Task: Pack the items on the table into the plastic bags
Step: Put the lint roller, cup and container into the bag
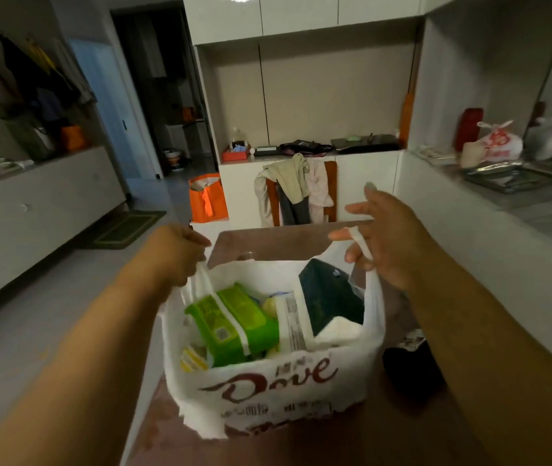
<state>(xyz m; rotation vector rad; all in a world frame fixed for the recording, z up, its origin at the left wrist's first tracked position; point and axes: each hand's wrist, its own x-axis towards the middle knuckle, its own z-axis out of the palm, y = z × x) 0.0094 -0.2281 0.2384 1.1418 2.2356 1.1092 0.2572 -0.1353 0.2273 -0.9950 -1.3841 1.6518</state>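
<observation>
A white plastic bag (pixel 278 381) printed with "Dove" in brown stands on the brown desk (pixel 267 240), its mouth held wide. The left hand (pixel 175 252) has its fingers curled round the bag's left handle (pixel 200 274) and grips it just above the rim. The right hand (pixel 385 237) is spread, fingers straight and apart, with the right handle (pixel 362 245) looped over one finger and stretched taut down to the bag.

Inside the bag, a green pack of wipes (pixel 234 322) lies tilted on the left, touching a white package with printed text (pixel 293 326) that stands at the middle. A dark green pouch (pixel 330 294) leans against the right wall, with a white packet (pixel 340 329) just in front of it. A yellow-and-white packet (pixel 193 359) sits low at the left corner.

A dark object (pixel 409 368) lies on the desk just beside the bag's right side; it is too dim to identify. Beyond the desk's far edge, a wooden chair (pixel 330 190) is draped with clothes (pixel 296 186), and an orange bag (pixel 207 198) stands on the floor to its left.
</observation>
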